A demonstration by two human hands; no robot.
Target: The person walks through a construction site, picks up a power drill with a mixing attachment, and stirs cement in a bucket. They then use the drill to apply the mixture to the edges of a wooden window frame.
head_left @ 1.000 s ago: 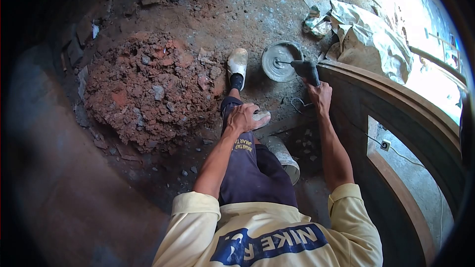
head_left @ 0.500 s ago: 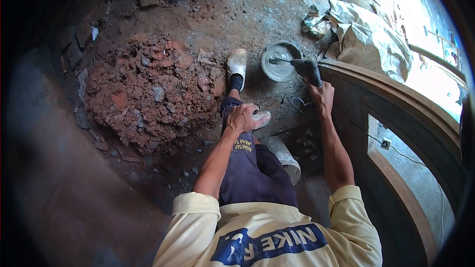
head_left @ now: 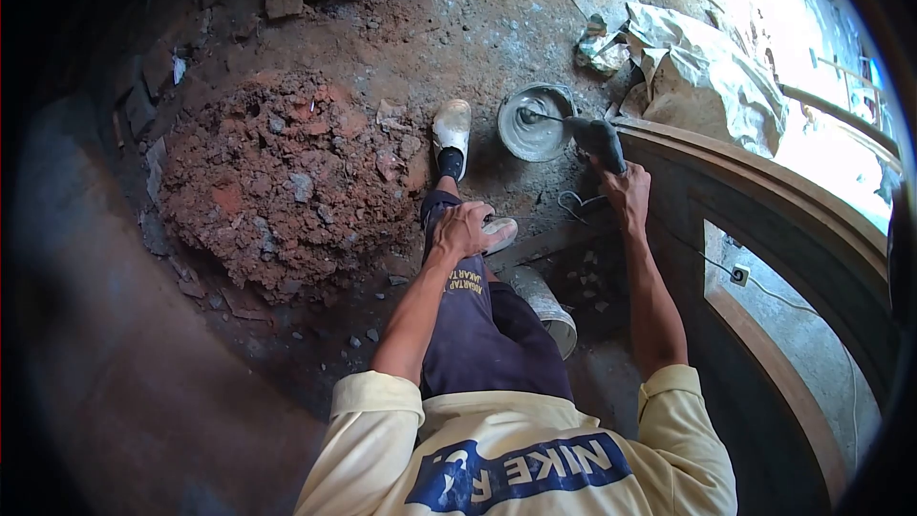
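My right hand (head_left: 628, 193) is closed on the handle of a dark power drill (head_left: 596, 143). The drill points left, and its thin shaft reaches down into a bucket (head_left: 504, 124) of wet grey mortar (head_left: 544, 139). The mortar's surface shows swirl marks, and the shaft's lower end is hidden in it. My left hand (head_left: 462, 227) lies over my knee, on the dark shorts (head_left: 458, 325), its fingers bent loosely and holding nothing visible. A shoe smeared with grey (head_left: 453, 126) stands just left of the bucket.
A broad heap of reddish soil and rubble (head_left: 287, 186) lies to the left. Beside my legs, a pale bucket (head_left: 543, 306) rests on its side. A wooden frame (head_left: 755, 172) runs along the right, with a cable plug (head_left: 739, 274) near it. A crumpled sheet (head_left: 707, 81) lies behind.
The whole view has shifted slightly. Within the bucket, the drill's shaft sits a little differently and the mortar's swirl has altered. My left hand stays on the knee.
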